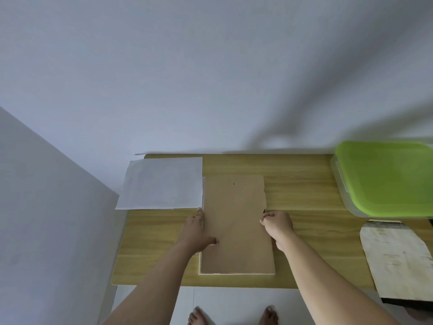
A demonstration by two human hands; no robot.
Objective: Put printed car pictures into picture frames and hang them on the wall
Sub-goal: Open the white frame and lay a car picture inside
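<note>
A picture frame [236,231] lies face down in the middle of the wooden table [304,184], its brown backing board up and a pale rim showing along the left and near edges. My left hand [199,231] rests flat on the frame's left edge, fingers straight and thumb on the board. My right hand [277,225] is at the right edge with curled fingers pinching a small dark tab there. White paper sheets [161,184] lie face down at the table's far left corner; no print shows.
A clear plastic box with a green lid [386,179] stands at the table's right end. In front of it lies a worn, pale board with a rounded end [398,259]. A white wall rises behind the table, another on the left. My bare feet [234,316] stand on the floor.
</note>
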